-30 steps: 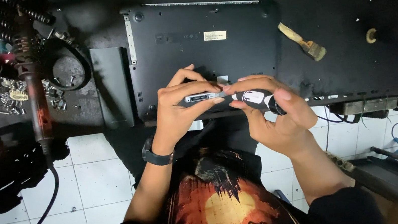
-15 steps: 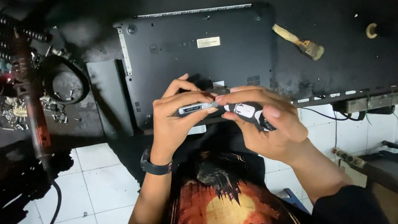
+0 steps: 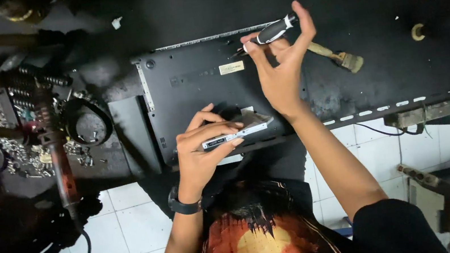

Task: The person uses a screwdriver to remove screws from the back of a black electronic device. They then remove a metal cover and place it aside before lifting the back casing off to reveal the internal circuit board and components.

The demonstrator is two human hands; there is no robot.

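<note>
The flat silver drive tray is already out of the upturned black laptop, pinched in the left hand; the right hand grips a black screwdriver over the base; no other covers look opened

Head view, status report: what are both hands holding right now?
Left hand grips flat silver drive. Right hand holds screwdriver over upturned black laptop. Nothing between them.
</note>
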